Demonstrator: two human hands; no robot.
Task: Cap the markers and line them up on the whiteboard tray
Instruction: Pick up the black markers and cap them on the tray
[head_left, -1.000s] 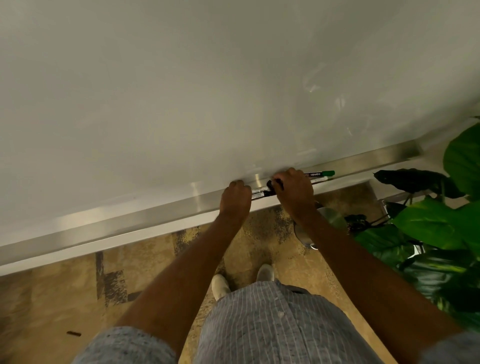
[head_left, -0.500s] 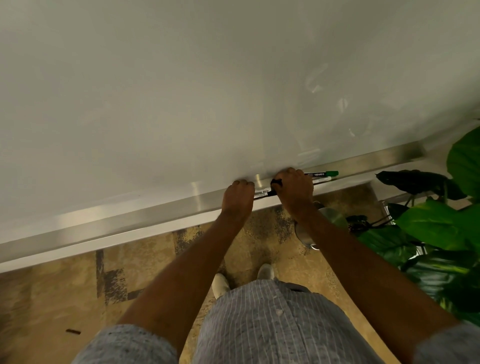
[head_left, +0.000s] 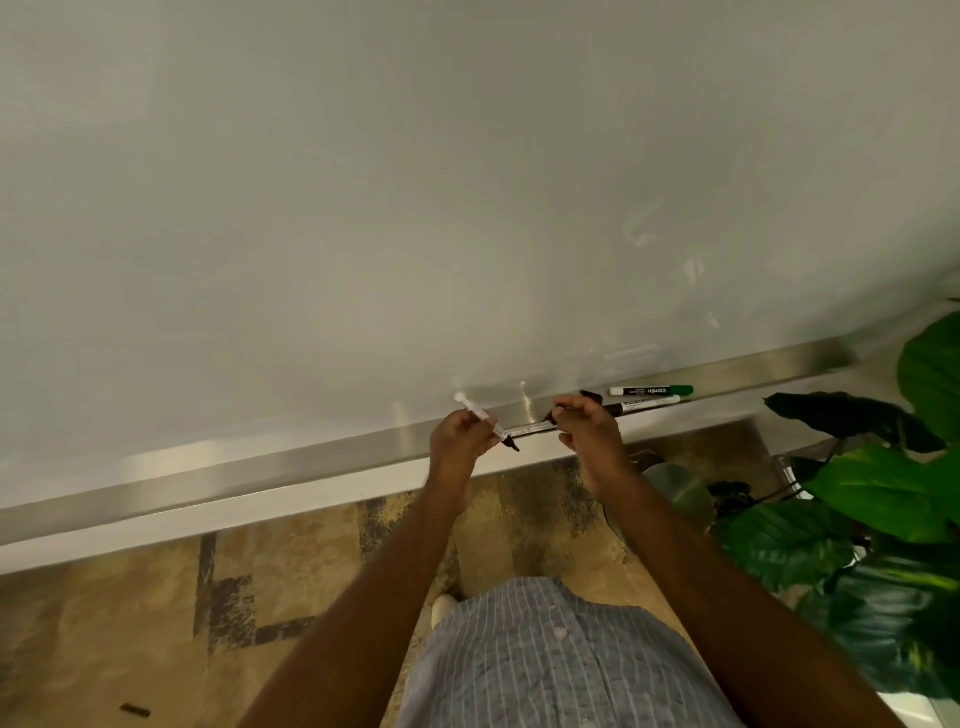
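Note:
My left hand (head_left: 460, 439) is raised just in front of the metal whiteboard tray (head_left: 260, 470) and grips a white marker (head_left: 480, 415), its bare black tip pointing down and right. My right hand (head_left: 589, 428) pinches a small black piece, apparently a cap (head_left: 549, 415), a short way right of that tip. Between the hands another white marker (head_left: 530, 428) lies in the tray. Further right lie a white marker with a black end (head_left: 649, 404) and a green-capped marker (head_left: 652, 391). A black piece (head_left: 592, 397) shows behind my right fingers.
The whiteboard (head_left: 467, 182) fills the upper view. A large green plant (head_left: 883, 499) stands at the right, close to my right arm. A round grey object (head_left: 675, 491) sits below the tray. A small dark object (head_left: 135, 710) lies on the patterned floor at lower left.
Both hands were pressed down on the markers in the tray. Now they have lifted off it, the left one bringing up an uncapped marker and the right one a small black piece.

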